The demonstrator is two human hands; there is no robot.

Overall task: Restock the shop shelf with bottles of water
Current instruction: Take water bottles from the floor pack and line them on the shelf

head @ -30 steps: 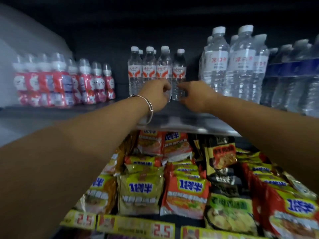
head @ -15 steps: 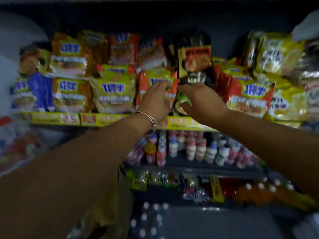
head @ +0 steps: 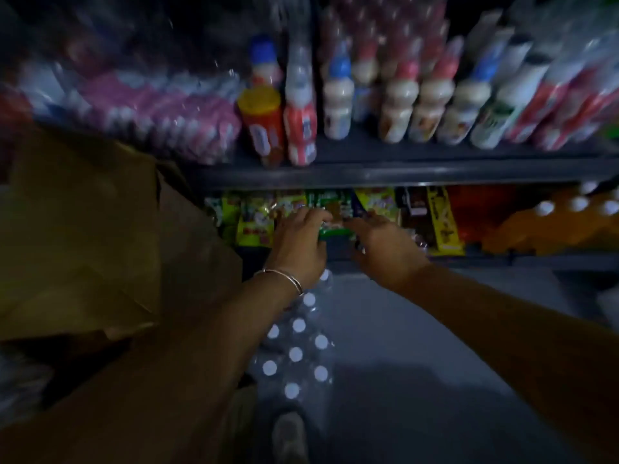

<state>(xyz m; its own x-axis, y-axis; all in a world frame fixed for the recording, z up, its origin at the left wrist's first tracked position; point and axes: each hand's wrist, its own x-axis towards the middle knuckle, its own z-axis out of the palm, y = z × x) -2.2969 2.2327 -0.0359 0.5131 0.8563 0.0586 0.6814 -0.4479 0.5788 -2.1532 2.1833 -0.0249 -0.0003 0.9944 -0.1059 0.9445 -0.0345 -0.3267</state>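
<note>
pack of water bottles (head: 296, 354) down on the floor under the left wrist, left hand (head: 301, 244) and right hand (head: 385, 247) both out over it, fingers loosely spread, gripping nothing, snack packets (head: 254, 217) on the low shelf behind, milky drink bottles (head: 398, 108) on the dark shelf (head: 402, 169) above, pretty blurry

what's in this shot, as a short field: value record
view: head camera, looking down, blurred
left hand: empty, fingers loosely curled, reaching down
right hand: empty, fingers spread, reaching down
water pack: white-capped bottles on the floor, below the left wrist
bracelet: on the left wrist
box: brown cardboard, left of the arms
upper shelf: small drink bottles in a row
lower shelf: snack packets behind the hands
task state: no bottle in hand yet
</note>
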